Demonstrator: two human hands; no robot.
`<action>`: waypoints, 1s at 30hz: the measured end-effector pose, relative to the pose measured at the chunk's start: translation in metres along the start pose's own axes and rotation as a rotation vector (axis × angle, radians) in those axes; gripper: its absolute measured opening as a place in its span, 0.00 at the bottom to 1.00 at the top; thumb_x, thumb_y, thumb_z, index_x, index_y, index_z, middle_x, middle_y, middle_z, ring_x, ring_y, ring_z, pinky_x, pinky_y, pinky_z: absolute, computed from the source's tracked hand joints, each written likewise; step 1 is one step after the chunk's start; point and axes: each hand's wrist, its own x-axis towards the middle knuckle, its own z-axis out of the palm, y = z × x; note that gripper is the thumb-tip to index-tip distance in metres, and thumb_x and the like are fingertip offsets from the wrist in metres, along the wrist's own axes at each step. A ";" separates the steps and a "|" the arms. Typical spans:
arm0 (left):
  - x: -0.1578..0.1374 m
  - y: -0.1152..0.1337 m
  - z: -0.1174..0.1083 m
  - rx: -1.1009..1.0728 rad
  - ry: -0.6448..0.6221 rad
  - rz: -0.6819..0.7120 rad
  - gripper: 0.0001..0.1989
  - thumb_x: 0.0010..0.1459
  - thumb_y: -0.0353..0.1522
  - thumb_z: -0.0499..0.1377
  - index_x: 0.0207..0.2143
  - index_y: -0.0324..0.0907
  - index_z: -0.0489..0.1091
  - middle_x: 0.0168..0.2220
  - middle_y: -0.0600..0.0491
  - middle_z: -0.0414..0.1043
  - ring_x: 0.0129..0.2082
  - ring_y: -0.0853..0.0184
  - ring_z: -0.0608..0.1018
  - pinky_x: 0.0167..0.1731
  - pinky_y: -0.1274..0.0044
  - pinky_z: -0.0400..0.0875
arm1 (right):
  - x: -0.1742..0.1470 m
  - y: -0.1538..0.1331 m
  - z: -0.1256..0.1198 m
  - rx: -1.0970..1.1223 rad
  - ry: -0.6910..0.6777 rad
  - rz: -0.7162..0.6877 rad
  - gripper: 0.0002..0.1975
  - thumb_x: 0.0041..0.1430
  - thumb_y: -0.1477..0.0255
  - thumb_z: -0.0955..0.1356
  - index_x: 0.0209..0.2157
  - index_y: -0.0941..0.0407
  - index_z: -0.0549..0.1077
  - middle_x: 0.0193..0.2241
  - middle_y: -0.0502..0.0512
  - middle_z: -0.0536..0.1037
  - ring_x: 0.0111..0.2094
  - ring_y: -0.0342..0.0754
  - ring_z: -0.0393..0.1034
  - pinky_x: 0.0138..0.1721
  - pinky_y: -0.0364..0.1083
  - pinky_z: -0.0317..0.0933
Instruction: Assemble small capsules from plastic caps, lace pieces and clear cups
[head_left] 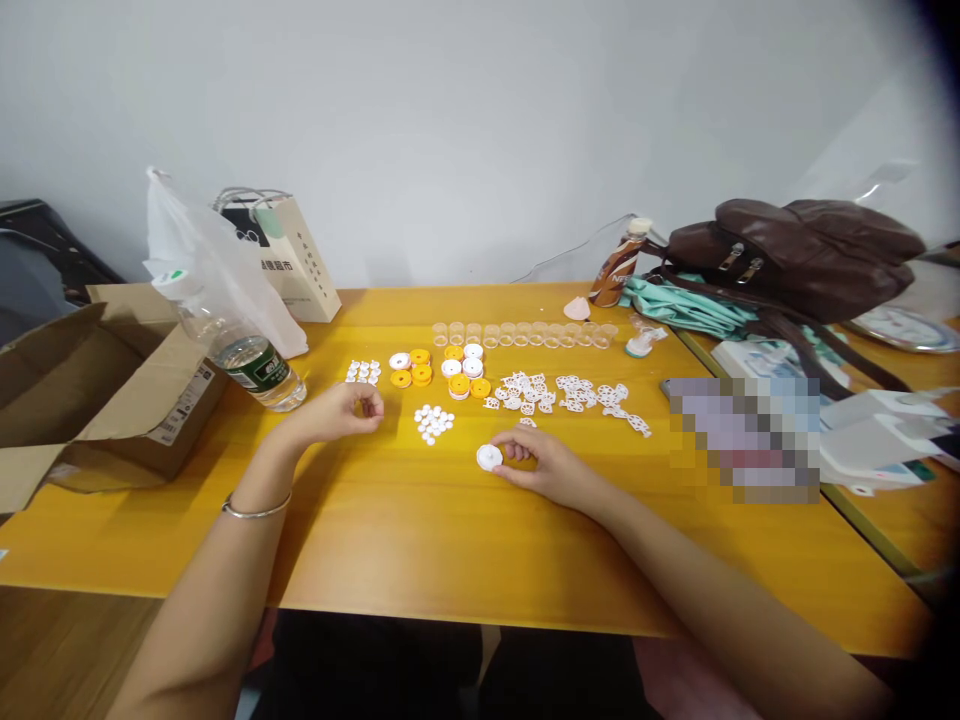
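My right hand [541, 462] pinches a white round disc [489, 458] with a toothed-looking edge, between thumb and fingertips just above the table. To the left, my left hand [346, 413] is closed with curled fingers. Whether something tiny is between them I cannot make out. Small white pieces in rows [364, 372] lie just behind it. Between the hands is a loose cluster of small white round pieces [433, 424]. Yellow and white round discs [421, 374] sit in stacked groups farther back. White openwork plastic pieces [526, 391] are spread behind my right hand.
Clear plastic cups [525, 335] stand in a row at the back. On the left are a cardboard box [150, 430], a water bottle [262, 372] and a paper bag [304, 265]. A brown bag [795, 255], a drink bottle [621, 265] and a blurred-out object [742, 440] occupy the right.
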 end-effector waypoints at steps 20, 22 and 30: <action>0.031 0.068 0.109 0.137 0.320 0.426 0.06 0.56 0.33 0.55 0.30 0.41 0.69 0.28 0.53 0.71 0.29 0.69 0.71 0.32 0.75 0.59 | 0.005 0.000 0.015 -0.114 0.060 -0.070 0.07 0.52 0.70 0.68 0.34 0.56 0.69 0.25 0.49 0.65 0.29 0.44 0.61 0.31 0.43 0.56; 0.030 0.068 0.110 0.151 0.300 0.446 0.06 0.56 0.33 0.55 0.30 0.41 0.69 0.28 0.53 0.71 0.30 0.69 0.71 0.33 0.75 0.59 | 0.005 0.000 0.015 -0.115 0.063 -0.071 0.07 0.51 0.70 0.68 0.33 0.56 0.69 0.24 0.49 0.66 0.28 0.44 0.61 0.31 0.43 0.56; 0.030 0.065 0.111 0.225 0.314 0.550 0.08 0.59 0.32 0.51 0.32 0.42 0.70 0.30 0.53 0.73 0.32 0.70 0.72 0.34 0.75 0.57 | 0.005 0.000 0.015 -0.098 0.073 -0.052 0.09 0.51 0.69 0.69 0.36 0.55 0.69 0.25 0.49 0.66 0.28 0.44 0.62 0.30 0.43 0.57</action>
